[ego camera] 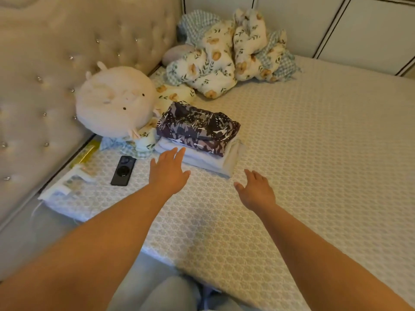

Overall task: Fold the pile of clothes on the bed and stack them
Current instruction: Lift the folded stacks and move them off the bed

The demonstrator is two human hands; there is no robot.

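**Stack built, hands reaching in at the end of the job**

Since no loose clothing shows anywhere on the bed (314,135), the folding looks finished, and the step in hand seems to be a last touch on the stack (197,140). Both hands hold nothing. The left hand (168,170) has its fingers straight and spread, the tips at or just over the near edge of the pale bottom layer; whether they touch it I cannot tell. The right hand (254,190) hovers flat and relaxed, fingers apart, at about five o'clock from the stack and clear of it.

The next move probably calls for squaring the pile: a palm on each side, pressed lightly inward so the layers line up without toppling.

The stack sits near the middle of the view, toward eleven o'clock from the hands. On top lies a dark purple patterned garment (197,126), folded but slightly rumpled and puffed. Beneath it are pale folded pieces (202,159), flatter and wider, sticking out at the near side.

At nine o'clock from the stack rests a round plush toy (114,104); at seven o'clock, a black phone (123,170).
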